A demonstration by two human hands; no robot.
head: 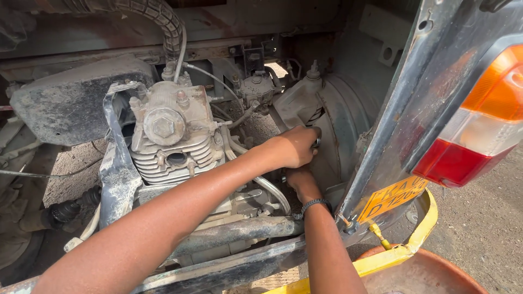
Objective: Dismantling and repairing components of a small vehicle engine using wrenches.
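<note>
Beside the finned engine cylinder (174, 147), the left hand (294, 146) is closing around a small metal tool (316, 142), while the right hand (299, 179) is reaching just beneath, its grip hidden.

Left arm enters from near left, stretched diagonally up and right, bare forearm, left hand (294, 146) curled into a loose fist, knuckles up. Right arm comes up from near bottom centre, forearm almost vertical, dark bead band at wrist. Right hand (301, 182) sits just under left, fingers hidden.
</note>
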